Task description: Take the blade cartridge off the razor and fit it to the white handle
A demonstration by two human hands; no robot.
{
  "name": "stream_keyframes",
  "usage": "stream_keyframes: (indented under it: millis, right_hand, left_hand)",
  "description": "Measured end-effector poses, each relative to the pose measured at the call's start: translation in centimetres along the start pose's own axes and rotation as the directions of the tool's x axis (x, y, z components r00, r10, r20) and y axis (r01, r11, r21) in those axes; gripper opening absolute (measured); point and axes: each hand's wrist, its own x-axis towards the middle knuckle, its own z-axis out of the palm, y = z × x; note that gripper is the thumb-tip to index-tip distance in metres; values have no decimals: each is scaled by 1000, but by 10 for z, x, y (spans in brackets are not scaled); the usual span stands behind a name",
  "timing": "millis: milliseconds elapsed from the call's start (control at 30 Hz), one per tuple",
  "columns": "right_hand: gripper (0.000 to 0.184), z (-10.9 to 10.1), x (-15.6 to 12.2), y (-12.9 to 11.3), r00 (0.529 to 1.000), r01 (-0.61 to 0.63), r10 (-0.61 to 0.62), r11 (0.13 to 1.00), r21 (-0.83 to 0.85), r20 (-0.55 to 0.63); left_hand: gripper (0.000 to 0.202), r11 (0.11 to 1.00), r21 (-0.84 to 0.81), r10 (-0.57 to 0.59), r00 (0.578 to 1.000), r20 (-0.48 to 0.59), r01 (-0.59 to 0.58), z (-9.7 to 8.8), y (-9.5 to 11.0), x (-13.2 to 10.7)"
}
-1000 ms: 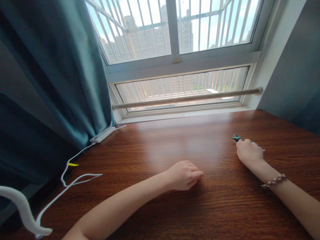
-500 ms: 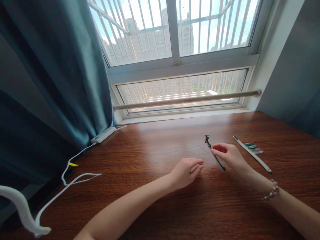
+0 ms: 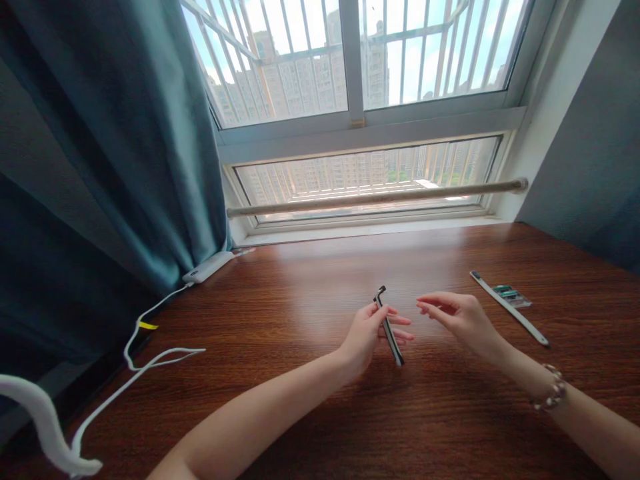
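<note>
My left hand [image 3: 367,330] grips a thin black razor handle [image 3: 389,328] just above the brown wooden desk [image 3: 310,293], its bent head end pointing up and away. A little to its right my right hand [image 3: 457,315] hovers empty, fingers spread, not touching the handle. Farther right on the desk a second, light-coloured razor handle [image 3: 509,308] lies flat. A small pack of green blade cartridges [image 3: 511,294] rests beside it.
A white power bank [image 3: 207,266] sits at the desk's back left, under the teal curtain [image 3: 100,147]. Its white cable [image 3: 150,347] runs along the left edge. The barred window [image 3: 360,100] and a wooden rod [image 3: 375,197] lie behind the desk.
My right hand picked the black razor handle up from the right, carried it to the middle and passed it to my left hand. The right hand then let go.
</note>
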Motion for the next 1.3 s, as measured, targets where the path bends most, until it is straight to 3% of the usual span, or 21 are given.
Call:
stream_keyframes:
  millis: [67, 133, 167, 267, 333, 400, 500, 600, 833, 1033, 1167, 1300]
  right_hand:
    - [30, -27, 13, 31, 960, -21, -75, 941, -337, -269]
    - [44, -53, 21, 68, 921, -164, -94, 788, -594, -379]
    - [54, -64, 23, 86, 909, -269, -35, 713, -648, -415]
    - [71, -84, 20, 128, 842, -534, 285, 559, -634, -458]
    - [73, -88, 18, 143, 826, -561, 399, 522, -642, -397]
    - [66, -86, 19, 147, 837, -533, 429, 504, -680, -339]
    - [55, -75, 22, 137, 858, -487, 426, 498, -718, -287]
    - [49, -52, 22, 110, 878, -447, 414, 528, -722, -241]
    - [37, 32, 32, 23, 956, -277, 254, 632, -724, -144]
    - [38, 95, 62, -14, 969, -243, 201, 662, -709, -144]
    - [40, 114, 69, -23, 971, -239, 183, 688, -685, -155]
    - [42, 113, 67, -24, 973, -230, 173, 712, -663, -152]
  left_hand:
    - [25, 999, -44, -17, 998, -57, 14, -4, 2, 3]
    - [20, 998, -62, -33, 992, -120, 26, -6, 4, 5]
    - [18, 998, -63, -39, 989, -140, 31, -6, 5, 6]
    - [15, 998, -53, -53, 986, -158, 45, -5, 7, 7]
    - [15, 997, -48, -60, 986, -156, 53, -5, 7, 7]
    - [14, 997, -41, -65, 985, -157, 59, -6, 6, 8]
    - [14, 998, -38, -64, 986, -151, 59, -8, 4, 10]
    - [14, 998, -43, -51, 988, -145, 45, -12, 2, 13]
    - [12, 998, -65, -6, 950, -311, -14, -18, 0, 23]
    - [11, 989, -124, 18, 891, -455, -83, -30, 2, 36]
    - [12, 984, -131, 47, 883, -467, -121, -38, 3, 41]
    - [8, 988, -109, 47, 887, -460, -108, -43, 2, 45]
